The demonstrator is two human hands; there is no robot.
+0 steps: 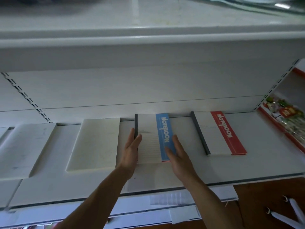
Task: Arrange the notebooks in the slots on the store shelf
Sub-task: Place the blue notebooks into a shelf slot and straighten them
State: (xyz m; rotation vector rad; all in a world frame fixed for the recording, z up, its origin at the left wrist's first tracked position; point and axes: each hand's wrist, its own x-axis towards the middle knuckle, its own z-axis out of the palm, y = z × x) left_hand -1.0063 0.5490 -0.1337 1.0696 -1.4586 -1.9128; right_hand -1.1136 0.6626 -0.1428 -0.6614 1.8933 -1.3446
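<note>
A notebook with a blue band (150, 138) lies flat on the white shelf (247, 166), pushed against the back wall. My left hand (130, 152) rests flat against its left spine edge, fingers straight. On the notebook's right side my right hand (179, 156) lies over the blue band, fingers straight too. A notebook with a red band (219, 133) lies flat to the right. Two plain white notebooks (97, 144) (28, 149) lie to the left, covers down.
An upper shelf (148, 38) overhangs close above. Colourful packets (287, 116) fill the neighbouring shelf bay at right. Below the shelf's front edge, at bottom right, white rods (287, 214) lie on a brown floor.
</note>
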